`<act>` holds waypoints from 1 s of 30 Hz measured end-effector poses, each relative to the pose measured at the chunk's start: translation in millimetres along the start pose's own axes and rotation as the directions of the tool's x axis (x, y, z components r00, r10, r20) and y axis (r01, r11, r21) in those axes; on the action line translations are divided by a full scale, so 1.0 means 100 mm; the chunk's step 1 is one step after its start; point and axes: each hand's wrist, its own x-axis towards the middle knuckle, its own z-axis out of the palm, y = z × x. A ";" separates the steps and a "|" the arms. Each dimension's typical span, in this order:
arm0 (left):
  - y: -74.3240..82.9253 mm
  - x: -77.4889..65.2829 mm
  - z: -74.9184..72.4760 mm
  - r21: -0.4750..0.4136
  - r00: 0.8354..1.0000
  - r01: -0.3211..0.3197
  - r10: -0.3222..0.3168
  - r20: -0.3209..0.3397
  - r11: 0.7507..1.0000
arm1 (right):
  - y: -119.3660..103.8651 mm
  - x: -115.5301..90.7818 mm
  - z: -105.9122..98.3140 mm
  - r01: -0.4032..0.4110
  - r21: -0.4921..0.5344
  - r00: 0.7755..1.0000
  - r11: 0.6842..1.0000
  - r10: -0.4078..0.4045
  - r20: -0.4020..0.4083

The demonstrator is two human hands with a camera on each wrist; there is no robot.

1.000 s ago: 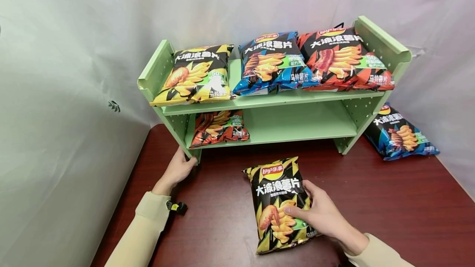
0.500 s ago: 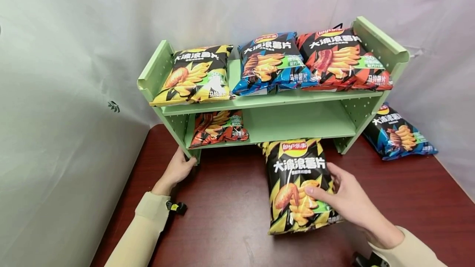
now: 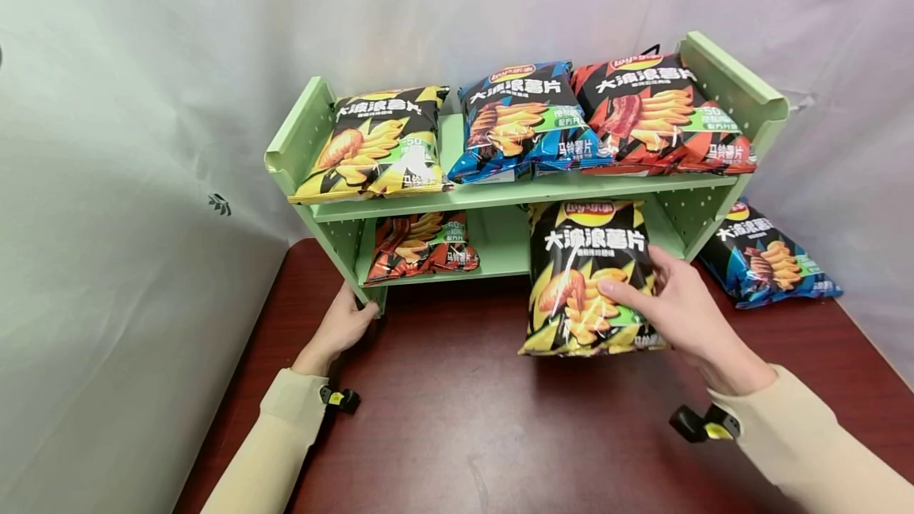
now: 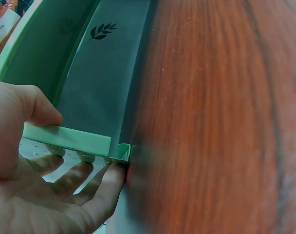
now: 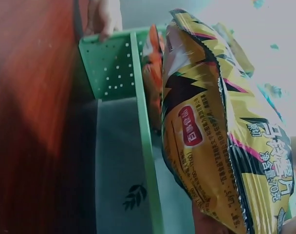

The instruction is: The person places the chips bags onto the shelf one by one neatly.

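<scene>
My right hand (image 3: pixel 689 312) grips a black-and-yellow chip bag (image 3: pixel 589 280) by its right side, thumb across the front. The bag stands upright before the lower level of a green two-tier shelf (image 3: pixel 493 266), its top overlapping the opening. In the right wrist view the bag's yellow back (image 5: pixel 206 146) faces the camera beside the shelf edge. My left hand (image 3: pixel 344 324) holds the shelf's lower left leg; in the left wrist view the thumb lies on one side of the green panel (image 4: pixel 70 139) and the fingers curl round the other.
Along the top level lie a yellow chip bag (image 3: pixel 374 145), a blue one (image 3: pixel 524 121) and a red one (image 3: pixel 660 117). Another red bag (image 3: pixel 421 244) lies at the lower level's left end. A blue bag (image 3: pixel 774 256) leans right of the shelf, on the dark red table (image 3: pixel 443 419).
My right hand has carried the black-and-yellow chip bag up, forward and to the right, from over the table to the shelf's lower opening. The left hand keeps its hold on the leg.
</scene>
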 end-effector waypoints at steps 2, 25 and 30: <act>-0.10 0.02 0.01 -0.005 1.000 -0.001 0.001 -0.004 1.000 | -0.04 0.13 0.00 -0.022 0.009 1.000 1.000 0.022 0.014; -0.30 0.07 0.07 0.018 0.999 -0.035 0.035 -0.028 0.999 | -0.14 1.27 0.31 -0.091 0.229 0.991 0.969 0.066 0.114; -0.31 0.08 0.07 0.022 0.999 -0.018 0.019 -0.036 1.000 | -0.19 1.35 0.37 -0.166 0.166 0.976 0.972 0.137 0.171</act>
